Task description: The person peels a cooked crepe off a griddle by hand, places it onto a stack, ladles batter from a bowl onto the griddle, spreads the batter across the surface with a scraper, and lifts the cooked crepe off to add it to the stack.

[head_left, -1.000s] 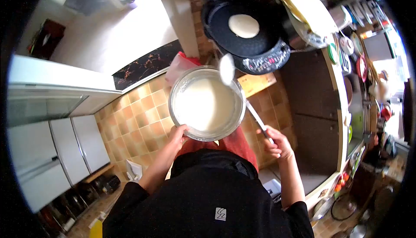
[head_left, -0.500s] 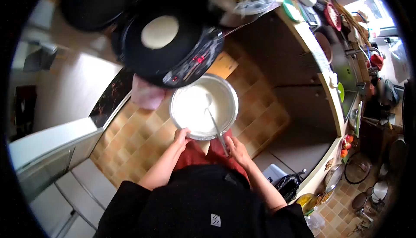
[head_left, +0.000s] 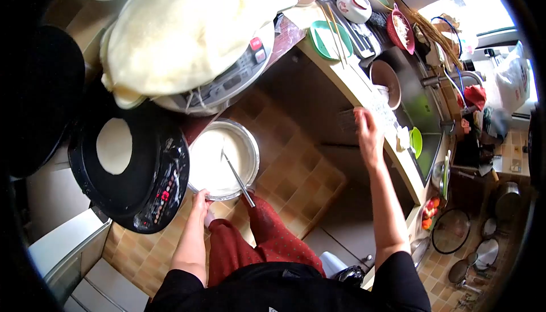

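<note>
My left hand [head_left: 201,200] grips the near rim of a metal bowl [head_left: 256,158] of white batter [head_left: 213,161]. A ladle [head_left: 238,179] leans in the bowl, its bowl end sunk in the batter and its handle over the near rim. My right hand [head_left: 369,133] is off the ladle, out by the counter edge; its fingers are blurred, and I see nothing in them. Left of the bowl, a round pale pancake [head_left: 114,146] lies on the black plate of an electric griddle [head_left: 142,181] with red lit digits and white smears.
A large pile of thin pale pancakes [head_left: 176,33] sits above a white appliance with buttons. Along the right counter [head_left: 341,79] are a green plate [head_left: 327,39] with chopsticks, a pink basket [head_left: 400,29], a brown bowl [head_left: 387,76] at the sink and a lime-green bowl [head_left: 416,142].
My right hand has left the ladle handle and swung out right to the counter. The view has turned right, bringing the pancake pile into sight. My left hand stays on the bowl.
</note>
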The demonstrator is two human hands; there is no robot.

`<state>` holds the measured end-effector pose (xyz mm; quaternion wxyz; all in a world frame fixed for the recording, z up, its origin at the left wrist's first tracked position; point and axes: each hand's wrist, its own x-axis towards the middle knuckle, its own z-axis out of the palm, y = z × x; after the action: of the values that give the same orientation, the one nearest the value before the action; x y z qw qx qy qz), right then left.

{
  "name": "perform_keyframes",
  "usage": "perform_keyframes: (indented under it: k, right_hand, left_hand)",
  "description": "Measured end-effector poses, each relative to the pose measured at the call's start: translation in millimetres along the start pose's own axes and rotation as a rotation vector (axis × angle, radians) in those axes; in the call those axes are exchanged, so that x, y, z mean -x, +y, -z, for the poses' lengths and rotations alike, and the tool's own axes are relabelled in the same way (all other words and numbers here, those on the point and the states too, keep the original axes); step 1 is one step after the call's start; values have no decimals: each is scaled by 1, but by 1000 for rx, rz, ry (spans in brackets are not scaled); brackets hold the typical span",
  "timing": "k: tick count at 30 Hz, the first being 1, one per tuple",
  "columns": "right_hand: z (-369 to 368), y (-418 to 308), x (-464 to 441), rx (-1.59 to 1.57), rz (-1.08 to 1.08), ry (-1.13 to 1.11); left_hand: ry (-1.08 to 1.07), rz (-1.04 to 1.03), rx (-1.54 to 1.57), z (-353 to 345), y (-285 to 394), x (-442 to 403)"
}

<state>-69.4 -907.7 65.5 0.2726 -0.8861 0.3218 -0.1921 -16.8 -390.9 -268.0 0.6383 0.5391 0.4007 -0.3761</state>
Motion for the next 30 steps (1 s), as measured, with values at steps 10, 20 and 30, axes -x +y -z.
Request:
perform_keyframes:
  k: [10,20,30]
  right_hand:
    - [-54,40,-249,422,9,-246]
    - [-66,29,-293,283,-388,-486]
    - [-29,33,-316,-233,-483,-294]
  left_hand:
    - [93,143,115,-4,-1,-5]
    - [85,171,140,14,-17,11]
    - [293,110,252,-5,-33,24]
